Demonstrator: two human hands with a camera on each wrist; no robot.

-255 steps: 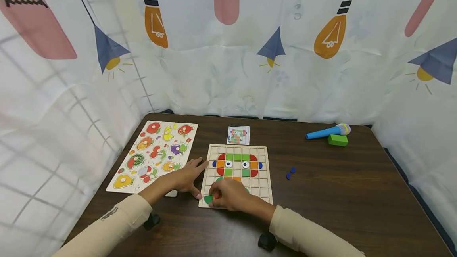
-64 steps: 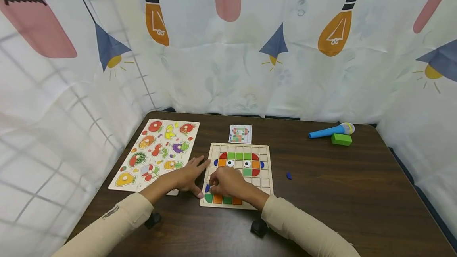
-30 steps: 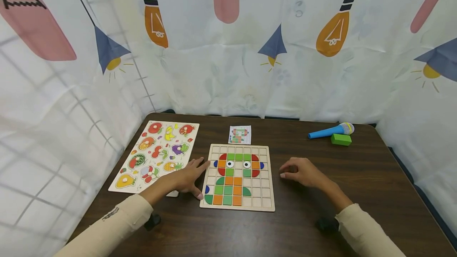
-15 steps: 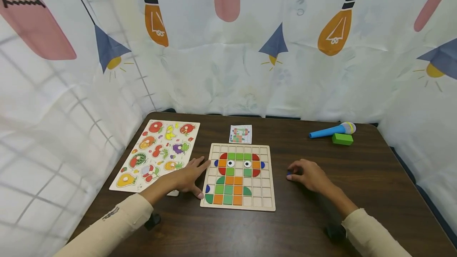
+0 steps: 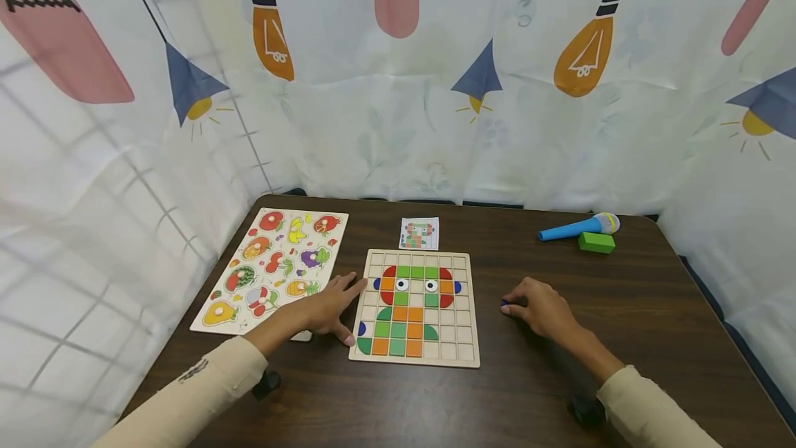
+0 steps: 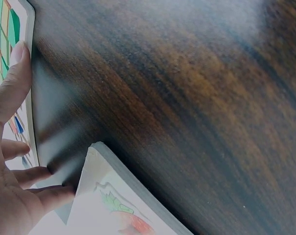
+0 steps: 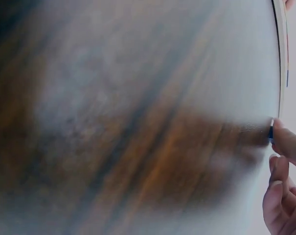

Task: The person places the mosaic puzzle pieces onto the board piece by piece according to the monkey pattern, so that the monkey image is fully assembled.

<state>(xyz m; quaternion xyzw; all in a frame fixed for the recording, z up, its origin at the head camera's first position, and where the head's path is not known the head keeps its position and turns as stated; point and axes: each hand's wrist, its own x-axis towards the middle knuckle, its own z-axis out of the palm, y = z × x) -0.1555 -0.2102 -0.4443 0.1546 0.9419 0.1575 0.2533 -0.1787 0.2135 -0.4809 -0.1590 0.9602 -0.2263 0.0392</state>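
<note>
My right hand is low over the table, right of the wooden grid board. Thumb and fingertips pinch a small blue half-round piece, mostly hidden by them in the head view. Red, green, orange and blue pieces and two eye tiles fill part of the board's grid. One blue piece sits in its left column, above a green quarter-round. My left hand, fingers spread, lies at the board's left edge, the thumb touching the rim. In the left wrist view its fingertips are near the fruit board's corner.
The fruit puzzle board lies left, partly under my left forearm. Behind the grid board is a small pattern card. A blue toy microphone and a green block lie at the back right. Patterned curtains surround the table.
My right hand has left the board, where green, orange and blue pieces now lie in the lower rows, and moved right to pinch the blue piece from the table. My left hand stays put.
</note>
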